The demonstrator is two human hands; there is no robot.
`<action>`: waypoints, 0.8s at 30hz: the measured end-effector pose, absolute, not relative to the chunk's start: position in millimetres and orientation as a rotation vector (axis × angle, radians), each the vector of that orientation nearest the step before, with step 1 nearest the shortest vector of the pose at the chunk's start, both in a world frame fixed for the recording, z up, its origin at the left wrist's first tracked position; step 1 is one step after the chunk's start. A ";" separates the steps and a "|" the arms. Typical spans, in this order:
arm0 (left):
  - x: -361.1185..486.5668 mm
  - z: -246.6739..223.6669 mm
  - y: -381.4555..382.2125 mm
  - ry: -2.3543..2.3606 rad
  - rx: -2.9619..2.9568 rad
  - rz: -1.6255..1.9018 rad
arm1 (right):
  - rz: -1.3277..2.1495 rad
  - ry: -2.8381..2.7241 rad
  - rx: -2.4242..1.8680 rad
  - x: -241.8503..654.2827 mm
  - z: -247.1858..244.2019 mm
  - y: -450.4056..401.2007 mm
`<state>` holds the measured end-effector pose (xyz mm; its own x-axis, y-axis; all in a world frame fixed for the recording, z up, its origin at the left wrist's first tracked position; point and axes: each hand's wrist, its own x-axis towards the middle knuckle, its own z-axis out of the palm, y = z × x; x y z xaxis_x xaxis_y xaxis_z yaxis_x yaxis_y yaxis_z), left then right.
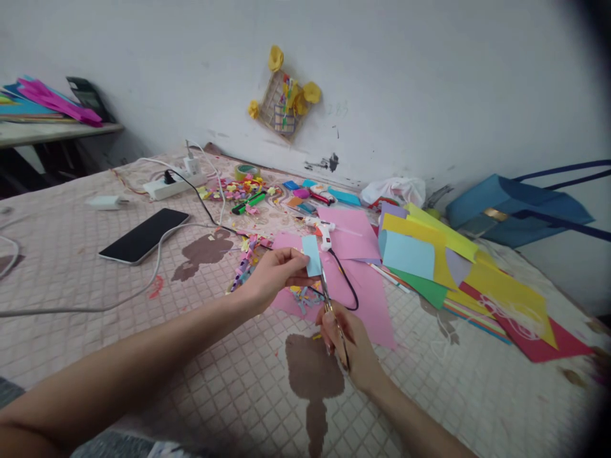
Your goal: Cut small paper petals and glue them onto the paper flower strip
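Blue strip [312, 256], two hands [272, 273] [352, 340], one scissors [328, 304]

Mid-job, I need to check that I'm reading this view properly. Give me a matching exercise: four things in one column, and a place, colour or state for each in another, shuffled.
1. Left hand
2. Scissors
3. Glue gun
4. Phone

A. White, with a black cord
B. In the grip of the right hand
C. Flat on the left part of the table, dark screen up
D. Pinching a small light blue paper piece

Right pairs: 1-D, 2-B, 3-A, 4-C
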<state>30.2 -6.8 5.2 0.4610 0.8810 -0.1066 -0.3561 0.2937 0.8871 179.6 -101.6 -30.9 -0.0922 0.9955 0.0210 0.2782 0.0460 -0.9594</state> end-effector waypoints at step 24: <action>30.9 4.1 -6.6 0.655 0.935 0.939 | 1.092 -1.504 -1.362 180.1 -33.2 -101.6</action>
